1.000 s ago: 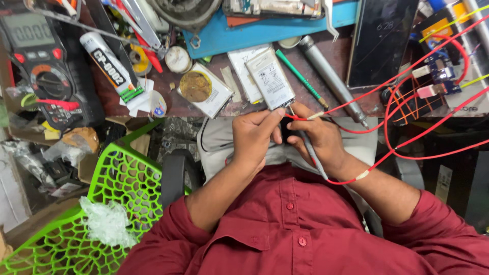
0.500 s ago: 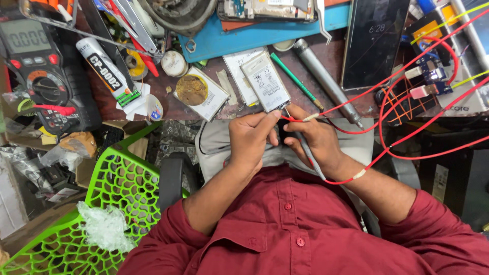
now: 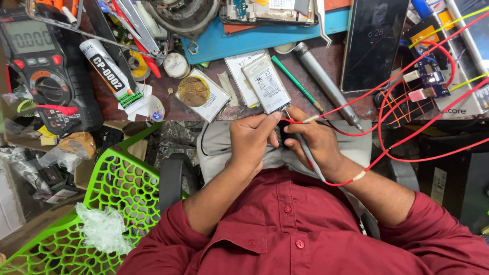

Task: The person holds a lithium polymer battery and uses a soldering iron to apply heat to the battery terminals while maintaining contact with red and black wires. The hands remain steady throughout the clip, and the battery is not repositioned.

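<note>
Flat white phone battery (image 3: 267,83) lying at the near edge of the messy brown surface (image 3: 356,109), left hand (image 3: 250,140) pinching its bottom corner, right hand (image 3: 315,142) closed around a thin grey probe (image 3: 308,153) on a red wire (image 3: 397,153), black multimeter (image 3: 38,66) far left.

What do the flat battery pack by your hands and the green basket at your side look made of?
Flat battery pack: looks like a silvery foil pouch under a white label, dull metallic sheen. Green basket: moulded plastic by the look of it, glossy lattice. Left hand and right hand meet just below the pack.

Left hand (image 3: 250,138), right hand (image 3: 315,142) pinch red wire (image 3: 407,153) beside battery (image 3: 266,84).
</note>
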{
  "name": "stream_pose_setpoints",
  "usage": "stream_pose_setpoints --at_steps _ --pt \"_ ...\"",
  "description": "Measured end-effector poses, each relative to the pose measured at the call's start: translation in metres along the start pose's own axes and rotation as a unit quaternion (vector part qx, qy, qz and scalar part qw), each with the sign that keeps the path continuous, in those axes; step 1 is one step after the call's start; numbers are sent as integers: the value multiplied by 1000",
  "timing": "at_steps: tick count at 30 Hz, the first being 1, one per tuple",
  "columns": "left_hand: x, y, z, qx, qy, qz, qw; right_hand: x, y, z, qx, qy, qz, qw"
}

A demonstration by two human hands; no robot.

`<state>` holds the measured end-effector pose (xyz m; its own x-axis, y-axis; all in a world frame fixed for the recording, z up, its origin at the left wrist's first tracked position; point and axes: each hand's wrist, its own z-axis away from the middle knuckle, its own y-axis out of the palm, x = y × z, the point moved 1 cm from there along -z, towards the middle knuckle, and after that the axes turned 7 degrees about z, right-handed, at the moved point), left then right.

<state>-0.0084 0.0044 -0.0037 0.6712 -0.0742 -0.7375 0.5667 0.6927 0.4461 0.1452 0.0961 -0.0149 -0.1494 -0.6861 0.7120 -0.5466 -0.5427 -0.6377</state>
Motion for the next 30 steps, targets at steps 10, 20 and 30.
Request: stream_pose_setpoints --at_steps 10,20,30 --pt "4 -1 -2 -1 5 3 1000 1 -1 -4 -12 -19 -2 1000" --pt "4 -4 -1 1 -7 9 1000 2 3 -1 -12 -5 -2 1000" --pt "4 -2 -1 4 1 21 1000 0 0 -2 -9 -10 -11 1000"
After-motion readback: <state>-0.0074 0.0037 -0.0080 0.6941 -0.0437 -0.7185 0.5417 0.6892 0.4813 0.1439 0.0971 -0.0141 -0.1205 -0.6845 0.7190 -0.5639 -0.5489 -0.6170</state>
